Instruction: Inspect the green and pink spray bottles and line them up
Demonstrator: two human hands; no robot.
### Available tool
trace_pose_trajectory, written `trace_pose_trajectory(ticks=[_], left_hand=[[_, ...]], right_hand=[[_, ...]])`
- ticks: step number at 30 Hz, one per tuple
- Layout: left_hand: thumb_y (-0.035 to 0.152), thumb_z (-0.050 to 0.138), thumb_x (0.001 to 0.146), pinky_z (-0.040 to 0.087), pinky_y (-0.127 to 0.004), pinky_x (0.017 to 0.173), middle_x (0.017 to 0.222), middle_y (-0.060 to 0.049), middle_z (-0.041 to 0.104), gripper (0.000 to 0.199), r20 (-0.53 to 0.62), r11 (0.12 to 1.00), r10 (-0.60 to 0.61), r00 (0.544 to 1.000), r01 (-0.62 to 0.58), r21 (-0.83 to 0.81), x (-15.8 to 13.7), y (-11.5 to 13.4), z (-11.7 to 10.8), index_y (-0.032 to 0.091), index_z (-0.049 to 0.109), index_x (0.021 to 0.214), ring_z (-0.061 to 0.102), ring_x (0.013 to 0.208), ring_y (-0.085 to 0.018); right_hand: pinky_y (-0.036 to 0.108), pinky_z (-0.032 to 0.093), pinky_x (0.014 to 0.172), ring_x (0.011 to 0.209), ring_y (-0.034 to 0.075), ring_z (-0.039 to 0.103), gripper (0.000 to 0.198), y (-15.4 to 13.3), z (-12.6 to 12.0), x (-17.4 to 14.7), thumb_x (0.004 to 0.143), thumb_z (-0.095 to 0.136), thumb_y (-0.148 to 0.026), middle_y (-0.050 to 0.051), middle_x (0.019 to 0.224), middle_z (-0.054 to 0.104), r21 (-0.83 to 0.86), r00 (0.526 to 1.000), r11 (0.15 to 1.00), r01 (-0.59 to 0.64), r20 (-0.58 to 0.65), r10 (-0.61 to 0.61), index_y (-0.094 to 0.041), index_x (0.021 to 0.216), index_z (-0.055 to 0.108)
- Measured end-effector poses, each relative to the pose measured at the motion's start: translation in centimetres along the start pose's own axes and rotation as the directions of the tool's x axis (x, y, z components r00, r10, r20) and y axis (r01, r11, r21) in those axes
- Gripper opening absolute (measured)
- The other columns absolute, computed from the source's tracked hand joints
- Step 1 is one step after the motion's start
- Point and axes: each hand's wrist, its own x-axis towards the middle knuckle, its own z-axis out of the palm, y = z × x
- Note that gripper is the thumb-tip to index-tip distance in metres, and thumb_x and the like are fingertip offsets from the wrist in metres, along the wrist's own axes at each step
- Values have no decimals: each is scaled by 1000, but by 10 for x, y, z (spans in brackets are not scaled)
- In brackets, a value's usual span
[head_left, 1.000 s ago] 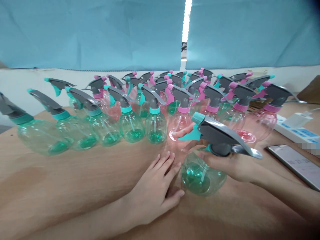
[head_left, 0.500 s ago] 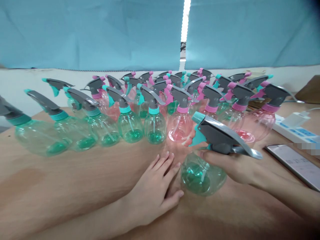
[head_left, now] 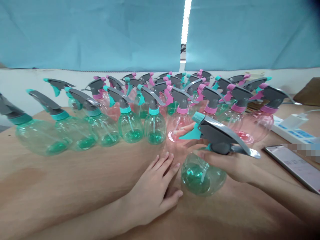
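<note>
A green spray bottle [head_left: 203,175] with a grey head and a turquoise nozzle and trigger tilts over the table at the front. Around its neck is my right hand [head_left: 222,163], thumb on the near side and fingers stretched forward beside the trigger [head_left: 191,133]. My left hand [head_left: 155,186] lies flat on the wooden table [head_left: 75,186], fingers spread and holding nothing, just left of the bottle. Behind the hands stand a green bottle [head_left: 155,128] and a pink bottle [head_left: 178,125] of the same kind.
Several more green [head_left: 131,126] and pink bottles [head_left: 260,123] stand in rows across the back. A phone [head_left: 292,166] and a white power strip [head_left: 295,128] with a plugged-in charger lie at the right. A blue cloth [head_left: 100,33] hangs behind.
The fingers of my right hand have straightened forward, and the trigger has swung outward from the bottle's neck. My left hand stays in place.
</note>
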Motion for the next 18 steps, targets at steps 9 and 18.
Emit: trace_pose_trajectory(ticks=[9,18], left_hand=[[49,46,94,21,-49,112,152,-14,27,62,9,1000,-7,1000,7,0,-1,-1,1,13,35,144,16,142,-29],[48,45,94,22,-50,111,151,-16,28,62,29,1000,-5,1000,5,-14,0,0,-2,10,37,143,16,141,-30]], right_hand=[[33,55,78,79,19,66,8,-3,2,1,82,58,-26,1,75,67,45,999,998,45,-2,-45,-23,77,64],[29,56,70,71,17,64,14,-4,2,2,82,56,-22,0,72,63,-39,995,994,101,-12,-101,-22,71,64]])
